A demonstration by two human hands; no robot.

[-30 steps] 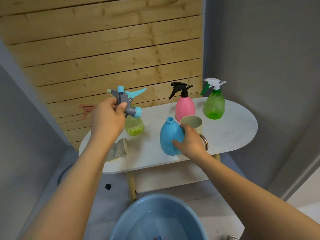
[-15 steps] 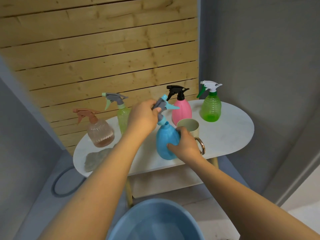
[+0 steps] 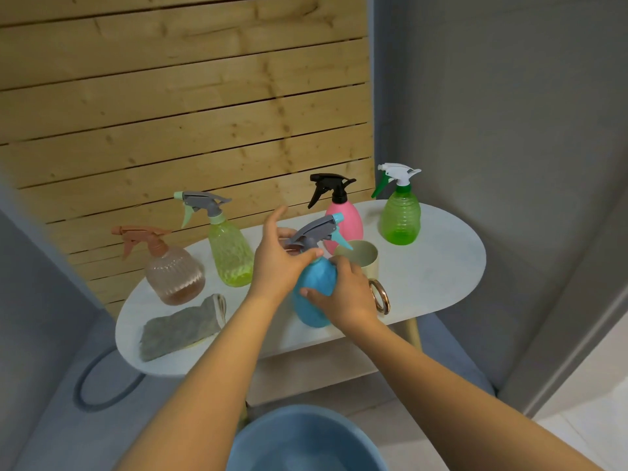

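The blue bottle [image 3: 316, 283] stands near the front edge of the white table [image 3: 438, 266], touching the cream cup [image 3: 365, 258] on its right. The right hand [image 3: 343, 297] wraps its fingers round the bottle's body. The left hand [image 3: 275, 263] pinches the base of the grey spray head [image 3: 317, 229] on the neck, apparently thumb against fingers, its forefinger straight.

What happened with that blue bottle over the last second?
The left hand carried the spray head rightward and down, from over the left part of the table onto the neck of the blue bottle, and now grips its collar. The right hand kept holding the bottle's body. Everything else on the table stayed put.
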